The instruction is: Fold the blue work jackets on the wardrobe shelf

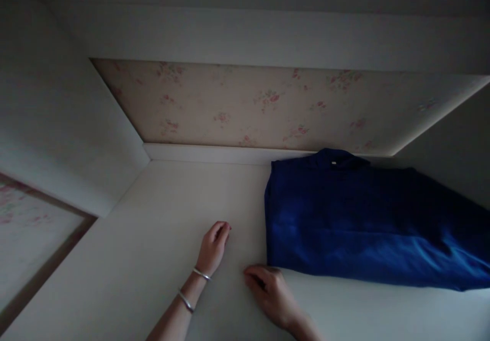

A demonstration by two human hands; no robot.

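A folded blue garment (363, 223) lies on a white shelf (161, 228) inside a cupboard, against the back right. My right hand (270, 291) rests on the shelf with its fingertips touching the garment's near left corner. My left hand (214, 246) lies on the bare shelf a little to the left, fingers loosely curled, holding nothing. Two silver bangles (193, 287) sit on my left wrist.
The cupboard's back wall (268, 106) carries floral paper. A white side wall (57, 116) stands at the left, another (455, 152) at the right, and a white panel (268, 34) hangs overhead. A floral, wood-framed panel (30, 234) is at the far left.
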